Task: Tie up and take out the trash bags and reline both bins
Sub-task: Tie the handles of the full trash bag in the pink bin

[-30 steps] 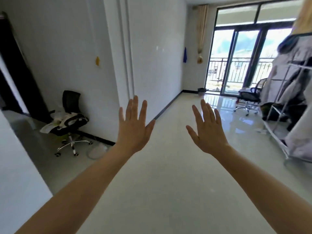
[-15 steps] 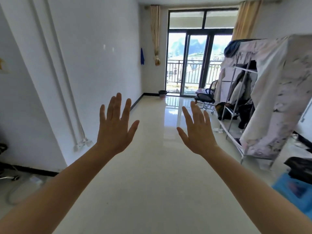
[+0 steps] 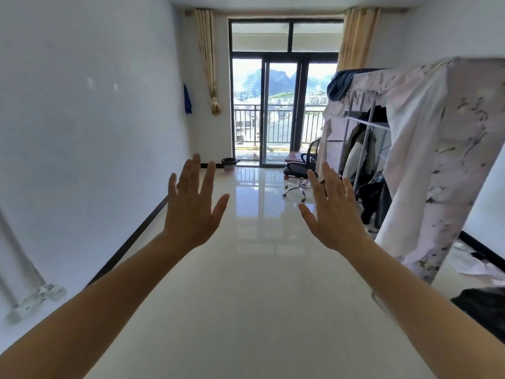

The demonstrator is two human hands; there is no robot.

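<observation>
Ahead, left hand (image 3: 191,206) and right hand (image 3: 336,214) spread empty over glossy floor (image 3: 259,283), bin (image 3: 229,163) beyond

A pale room is showing few dark accents.
The walls (image 3: 82,132) are showing white, the floor (image 3: 259,296) cream; at 12 o'clock the bin (image 3: 229,164) is looking black above, pinkish below; a blue cloth (image 3: 187,101) is hanging at 11 o'clock beside beige curtains (image 3: 206,64); at 3 o'clock the wardrobe cover (image 3: 451,160) is showing white with grey-black streaks.
</observation>
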